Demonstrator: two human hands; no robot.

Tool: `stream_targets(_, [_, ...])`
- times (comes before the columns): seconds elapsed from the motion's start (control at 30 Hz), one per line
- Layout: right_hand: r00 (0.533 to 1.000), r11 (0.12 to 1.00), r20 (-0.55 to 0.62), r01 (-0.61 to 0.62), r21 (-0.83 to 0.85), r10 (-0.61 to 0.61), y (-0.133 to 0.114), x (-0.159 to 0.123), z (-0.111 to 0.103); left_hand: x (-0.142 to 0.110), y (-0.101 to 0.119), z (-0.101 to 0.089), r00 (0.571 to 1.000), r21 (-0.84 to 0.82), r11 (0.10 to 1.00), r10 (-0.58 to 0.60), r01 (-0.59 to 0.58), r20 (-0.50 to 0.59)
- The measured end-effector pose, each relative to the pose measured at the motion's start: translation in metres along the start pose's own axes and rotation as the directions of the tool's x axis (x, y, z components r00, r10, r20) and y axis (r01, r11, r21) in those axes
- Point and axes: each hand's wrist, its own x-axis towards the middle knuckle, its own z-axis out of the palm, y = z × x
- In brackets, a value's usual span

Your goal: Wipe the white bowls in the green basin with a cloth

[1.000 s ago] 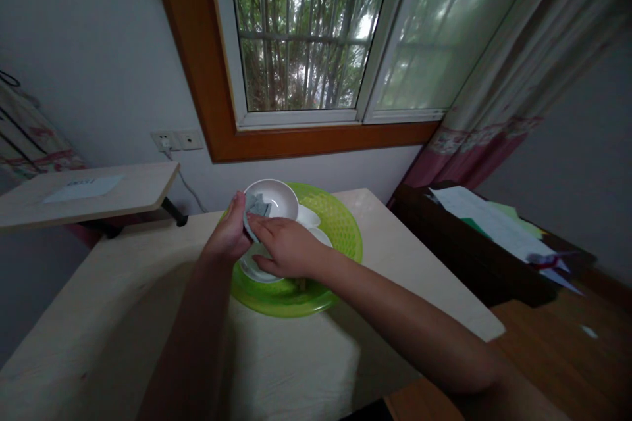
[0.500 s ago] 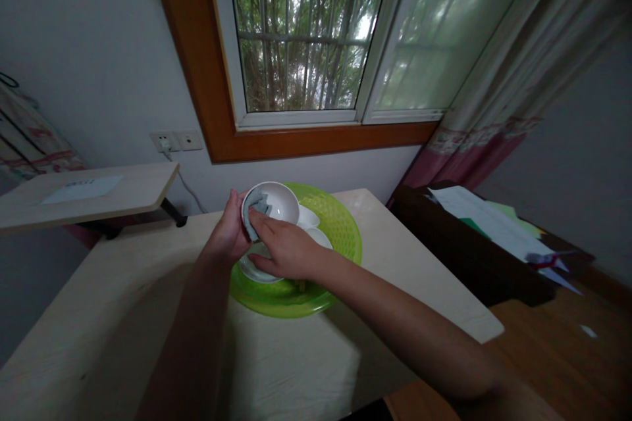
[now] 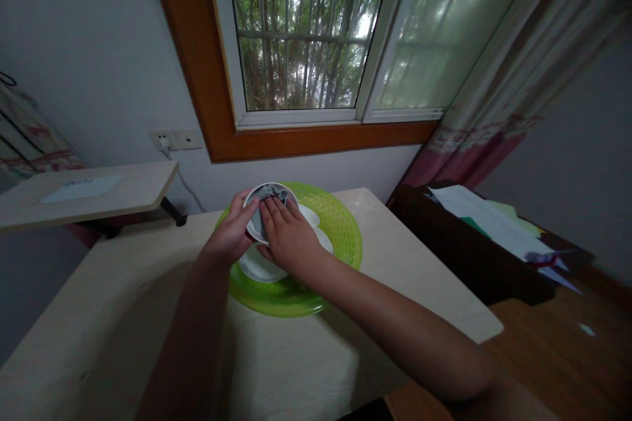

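My left hand point(image 3: 233, 231) grips a white bowl point(image 3: 253, 230) by its left side, thumb over the rim. The bowl is tilted with its inside facing me, above a green plastic basket point(image 3: 347, 230). Inside the bowl lies a crumpled grey cloth point(image 3: 269, 191). My right hand point(image 3: 292, 237) presses the cloth against the bowl's inner wall with its fingers stretched out and close together. Beneath the hands, a white dish point(image 3: 261, 268) rests in the basket, and more white dishware point(image 3: 323, 240) shows partly behind my right hand.
The basket stands on a pale wooden table point(image 3: 409, 276). A raised shelf point(image 3: 133, 194) with a paper label is on the left. Beyond the table's right edge, papers point(image 3: 494, 223) lie on dark furniture. A window point(image 3: 306, 46) and a wall socket point(image 3: 175, 140) are behind.
My right hand has moved deeper into the bowl, pushing the cloth from the left rim across the inside. The left thumb now laps over the rim, and the bowl's tilt has changed slightly.
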Motion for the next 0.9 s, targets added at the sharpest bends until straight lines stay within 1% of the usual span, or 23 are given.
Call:
stream_targets(0.1, [0.999, 0.995, 0.022, -0.036, -0.088, 0.039, 0.003, -0.002, 0.000, 0.001, 0.001, -0.001, 1.000, 0.034, 0.999, 0.012, -0.012, -0.014])
stream_targets(0.2, [0.994, 0.992, 0.083, -0.057, -0.115, 0.067, 0.002, -0.004, -0.003, 0.000, 0.003, -0.001, 0.999, 0.069, 0.998, 0.009, -0.006, -0.042])
stream_targets(0.3, [0.994, 0.997, 0.112, -0.008, -0.081, 0.017, 0.002, -0.004, -0.009, -0.001, 0.007, -0.002, 0.998, 0.100, 0.995, 0.013, -0.007, -0.067])
stream_targets(0.4, [0.987, 0.995, 0.129, 0.090, 0.052, -0.096, 0.006, -0.003, -0.015, -0.002, 0.010, -0.002, 0.996, 0.116, 0.993, 0.030, -0.020, -0.087])
stream_targets(0.47, [0.979, 0.975, 0.145, 0.117, 0.188, -0.146, 0.009, -0.001, -0.018, -0.003, 0.012, -0.003, 0.994, 0.116, 0.993, 0.046, -0.035, -0.100])
stream_targets(0.57, [0.970, 0.909, 0.146, 0.120, 0.400, -0.193, 0.011, 0.001, -0.021, -0.002, 0.012, -0.004, 0.993, 0.105, 0.993, 0.060, -0.049, -0.102])
stream_targets(0.67, [0.963, 0.838, 0.098, 0.165, 0.519, -0.250, 0.010, 0.003, -0.021, -0.001, 0.010, -0.005, 0.995, 0.088, 0.994, 0.067, -0.061, -0.068])
stream_targets(0.77, [0.957, 0.837, 0.058, 0.219, 0.501, -0.285, 0.008, 0.004, -0.017, 0.000, 0.007, -0.006, 0.997, 0.063, 0.996, 0.070, -0.067, -0.036])
stream_targets(0.9, [0.958, 0.909, 0.046, 0.252, 0.332, -0.283, 0.008, 0.005, -0.009, 0.001, 0.004, -0.008, 1.000, 0.026, 1.000, 0.012, -0.012, -0.017])
